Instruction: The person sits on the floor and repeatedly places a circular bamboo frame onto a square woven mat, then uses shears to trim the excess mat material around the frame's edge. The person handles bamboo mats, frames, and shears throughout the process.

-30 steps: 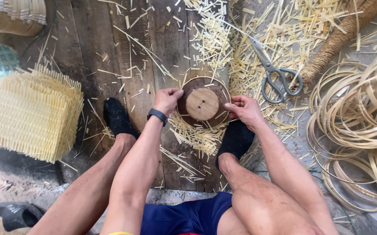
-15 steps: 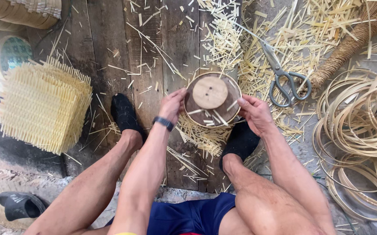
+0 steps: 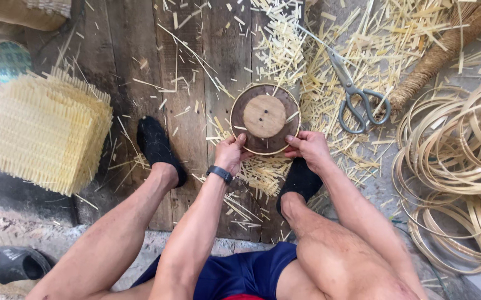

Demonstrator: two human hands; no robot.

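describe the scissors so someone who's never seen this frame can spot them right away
Start at the dark plank floor and go to the round wooden disc that the left hand and right hand grip. The scissors lie just right of it on the pale straw cuttings, left of the coiled rings. They are the only metal thing there: grey loop handles, blades pointing up-left.

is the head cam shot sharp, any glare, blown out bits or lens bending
Head view: mostly sharp, soft even daylight with no hard shadows; the round wooden disc between the left hand and right hand is crisp. The far left edge beside the woven mat stack is blown out white. Wide-angle bending shows toward the edges, at the bamboo hoops.
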